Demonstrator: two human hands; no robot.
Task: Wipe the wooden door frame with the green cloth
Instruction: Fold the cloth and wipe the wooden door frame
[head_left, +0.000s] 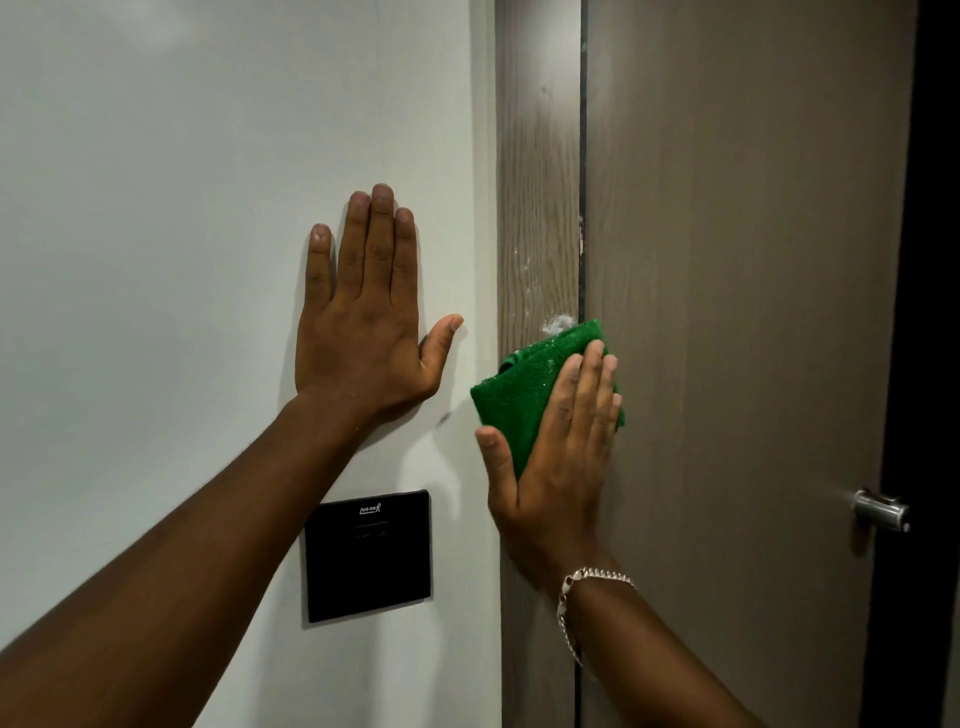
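Nearby, black panel (369, 556) hangs below left hand (363, 322) (pressed flat).

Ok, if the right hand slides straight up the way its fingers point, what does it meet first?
Likely the whitish blob at the top edge of the green cloth, on the door frame; fainter white smears sit higher up. The right hand presses the cloth flat there.

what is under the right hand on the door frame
The folded green cloth, pressed flat against the wooden door frame by the right hand. Its top and left part show; white residue sits just above it. The frame behind the cloth is hidden.
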